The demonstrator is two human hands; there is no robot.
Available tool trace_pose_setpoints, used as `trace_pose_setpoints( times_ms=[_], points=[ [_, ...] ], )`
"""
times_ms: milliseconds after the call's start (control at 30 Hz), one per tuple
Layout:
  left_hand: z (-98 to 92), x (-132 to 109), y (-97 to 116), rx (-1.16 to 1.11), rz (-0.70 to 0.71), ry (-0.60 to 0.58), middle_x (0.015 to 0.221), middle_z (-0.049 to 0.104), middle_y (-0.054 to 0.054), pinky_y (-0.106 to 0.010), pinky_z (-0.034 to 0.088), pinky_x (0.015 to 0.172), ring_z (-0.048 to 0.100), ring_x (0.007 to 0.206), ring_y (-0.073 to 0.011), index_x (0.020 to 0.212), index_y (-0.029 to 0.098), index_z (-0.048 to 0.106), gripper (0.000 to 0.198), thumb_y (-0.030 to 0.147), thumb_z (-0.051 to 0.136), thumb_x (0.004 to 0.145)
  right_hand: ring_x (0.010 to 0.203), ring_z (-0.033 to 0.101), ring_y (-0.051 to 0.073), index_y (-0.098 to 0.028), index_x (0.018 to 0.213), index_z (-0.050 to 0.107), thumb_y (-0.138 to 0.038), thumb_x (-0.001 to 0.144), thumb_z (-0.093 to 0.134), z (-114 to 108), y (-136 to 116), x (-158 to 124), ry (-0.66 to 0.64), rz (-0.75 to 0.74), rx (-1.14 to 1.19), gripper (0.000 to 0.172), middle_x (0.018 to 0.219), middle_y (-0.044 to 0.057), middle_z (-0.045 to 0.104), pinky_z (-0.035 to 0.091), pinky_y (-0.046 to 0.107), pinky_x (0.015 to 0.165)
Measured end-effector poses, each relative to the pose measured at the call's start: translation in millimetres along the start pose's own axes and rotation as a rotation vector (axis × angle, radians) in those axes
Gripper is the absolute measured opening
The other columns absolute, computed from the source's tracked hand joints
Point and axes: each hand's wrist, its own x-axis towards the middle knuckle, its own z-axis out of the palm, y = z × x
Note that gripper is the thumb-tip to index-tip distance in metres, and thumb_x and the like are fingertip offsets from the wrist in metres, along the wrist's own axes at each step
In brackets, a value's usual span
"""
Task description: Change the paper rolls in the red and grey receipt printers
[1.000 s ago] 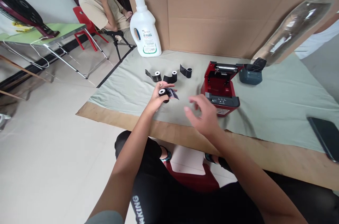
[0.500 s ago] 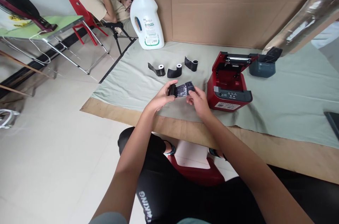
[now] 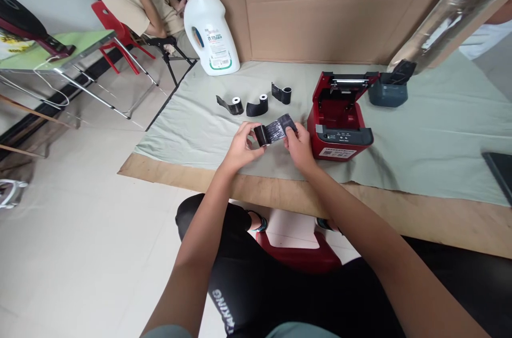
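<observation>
Between my two hands is a black paper roll (image 3: 263,136) with a printed strip drawn out to the right. My left hand (image 3: 242,147) is closed around the roll, thumb below and fingers above. With thumb and fingers, my right hand (image 3: 298,147) pinches the strip's loose end. Right beside that hand stands a red receipt printer (image 3: 340,125), its lid raised and its paper bay bare. Three similar rolls, a left one (image 3: 236,105), a middle one (image 3: 258,106) and a right one (image 3: 282,94), lie behind my hands with their ends partly unrolled.
A white detergent bottle (image 3: 212,29) stands at the back left, before a cardboard panel (image 3: 320,13). Behind the printer sits a dark grey device (image 3: 388,93) beneath a long plastic-wrapped bundle (image 3: 444,18). A dark flat object (image 3: 498,170) lies at far right. A seated person (image 3: 132,7) is at upper left.
The roll in my left hand has tilted, so its strip now slants up to the right and more of the roll shows. The whole view has shifted slightly.
</observation>
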Motion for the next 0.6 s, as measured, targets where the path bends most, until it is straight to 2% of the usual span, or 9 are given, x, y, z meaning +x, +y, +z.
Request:
trace_pose_setpoints(
  times_ms=[200, 433, 600],
  points=[
    [-3.0, -2.4, -2.6, -0.047, -0.085, 0.039, 0.116, 0.060, -0.005, -0.023, 0.046, 0.063, 0.056, 0.078, -0.0113, 0.122, 0.023, 0.068, 0.058, 0.024, 0.081, 0.065, 0.060, 0.043, 0.016, -0.027, 0.073, 0.042, -0.039, 0.094, 0.059, 0.2, 0.9, -1.1, 0.044, -0.033, -0.123, 0.030, 0.063, -0.004, 0.044, 0.032, 0.031, 0.055],
    [-5.2, -2.6, 2.4, -0.247, -0.276, 0.067, 0.096, 0.065, -0.002, -0.025, 0.044, 0.065, 0.053, 0.073, -0.0119, 0.110, 0.020, 0.068, 0.055, 0.033, 0.085, 0.059, 0.062, 0.042, 0.016, -0.026, 0.070, 0.038, -0.033, 0.094, 0.057, 2.6, -6.2, -3.2, 0.092, -0.064, -0.205, 0.031, 0.063, -0.004, 0.042, 0.033, 0.032, 0.059],
    [-2.8, -0.3, 1.7, -0.446, -0.329, 0.114, 0.115, 0.069, -0.006, -0.025, 0.047, 0.066, 0.061, 0.080, -0.0138, 0.111, 0.021, 0.066, 0.060, 0.034, 0.086, 0.056, 0.061, 0.042, 0.016, -0.026, 0.069, 0.039, -0.031, 0.093, 0.056, 1.4, -7.1, -1.5, 0.070, -0.037, -0.231, 0.030, 0.063, -0.003, 0.045, 0.033, 0.033, 0.060]
  ],
)
